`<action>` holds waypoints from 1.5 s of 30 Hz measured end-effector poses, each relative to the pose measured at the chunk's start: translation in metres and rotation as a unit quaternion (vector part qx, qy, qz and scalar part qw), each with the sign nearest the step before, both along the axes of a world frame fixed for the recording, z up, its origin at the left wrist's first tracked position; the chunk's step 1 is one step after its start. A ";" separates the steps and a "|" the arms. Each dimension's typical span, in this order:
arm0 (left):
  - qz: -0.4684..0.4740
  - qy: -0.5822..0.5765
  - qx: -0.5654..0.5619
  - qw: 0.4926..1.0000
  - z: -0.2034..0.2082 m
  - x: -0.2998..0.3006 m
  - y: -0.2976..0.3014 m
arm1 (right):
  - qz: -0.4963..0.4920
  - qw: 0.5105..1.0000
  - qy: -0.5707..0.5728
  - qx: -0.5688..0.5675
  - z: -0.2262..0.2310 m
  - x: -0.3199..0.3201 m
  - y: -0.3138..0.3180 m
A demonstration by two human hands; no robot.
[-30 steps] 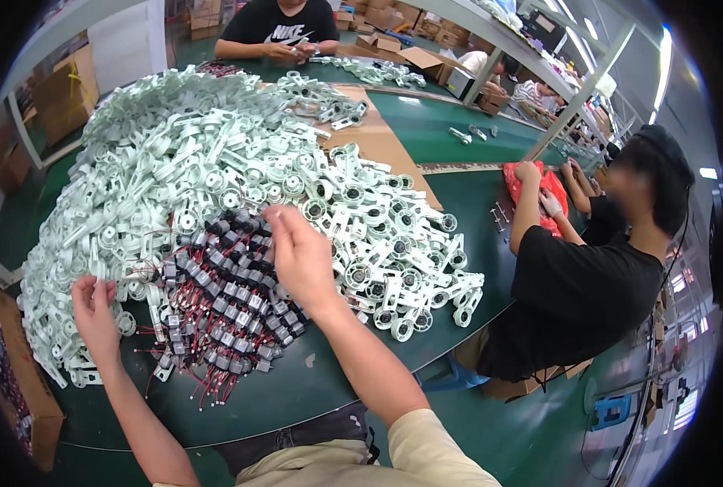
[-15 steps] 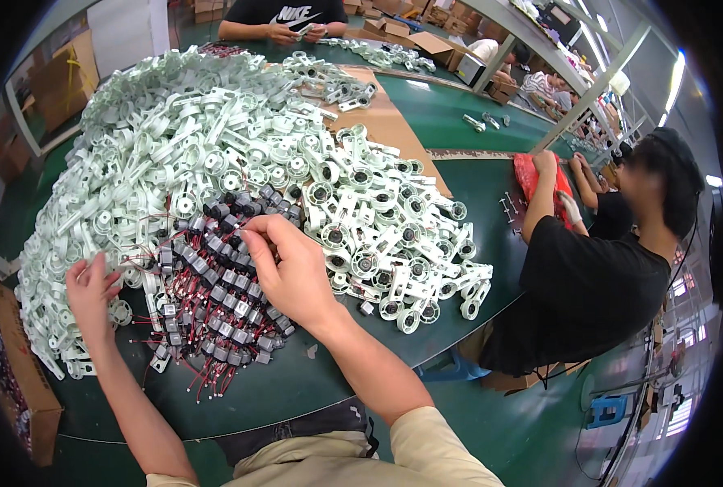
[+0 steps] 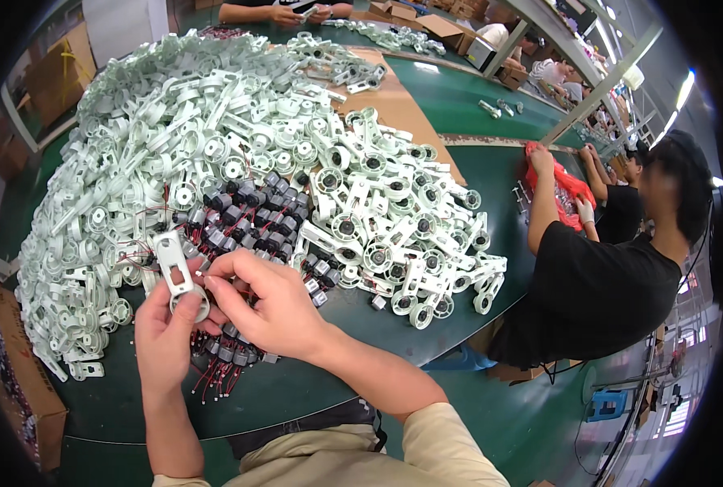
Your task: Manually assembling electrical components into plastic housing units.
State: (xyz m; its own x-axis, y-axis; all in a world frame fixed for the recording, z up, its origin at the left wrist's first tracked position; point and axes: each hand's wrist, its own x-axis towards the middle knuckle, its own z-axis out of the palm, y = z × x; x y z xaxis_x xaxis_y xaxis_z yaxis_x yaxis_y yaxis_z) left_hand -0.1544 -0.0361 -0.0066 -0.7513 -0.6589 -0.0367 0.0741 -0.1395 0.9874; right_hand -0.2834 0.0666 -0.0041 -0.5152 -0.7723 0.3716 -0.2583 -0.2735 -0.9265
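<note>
My left hand (image 3: pixel 163 345) grips a pale green plastic housing (image 3: pixel 168 247), thumb on its round end, with the slotted arm pointing up and away. Close beside it, my right hand (image 3: pixel 272 312) pinches a small white wire connector (image 3: pixel 198 274) at its fingertips; any motor attached to it is hidden. Both hands are over a heap of small silver-and-black motors (image 3: pixel 252 219) with thin red and black leads. Behind and to the left rises a big pile of similar housings (image 3: pixel 142 154). To the right, many housings with dark round centres (image 3: pixel 410 235) lie heaped.
A cardboard box (image 3: pixel 28 390) of wired parts stands at the left edge. Cardboard (image 3: pixel 406 105) lies flat on the green table (image 3: pixel 321 390). On the right, a co-worker in black (image 3: pixel 597 284) handles a red bag (image 3: pixel 560 195). Another person's hands (image 3: pixel 300 15) work at the far side.
My left hand has picked up a housing and brought it right. My right hand has moved toward it, down and left. The co-worker's red bag now sits more open.
</note>
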 end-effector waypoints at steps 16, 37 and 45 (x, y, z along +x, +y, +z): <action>-0.041 0.140 0.123 0.982 -0.018 -0.002 0.003 | -0.090 0.994 0.059 0.016 -0.012 0.005 -0.006; -0.079 0.165 0.114 0.976 -0.020 -0.003 0.002 | -0.132 0.983 0.126 0.023 -0.015 0.010 -0.011; -0.083 0.163 0.050 0.982 -0.027 -0.005 0.002 | -0.128 0.983 0.124 0.046 -0.013 0.010 -0.008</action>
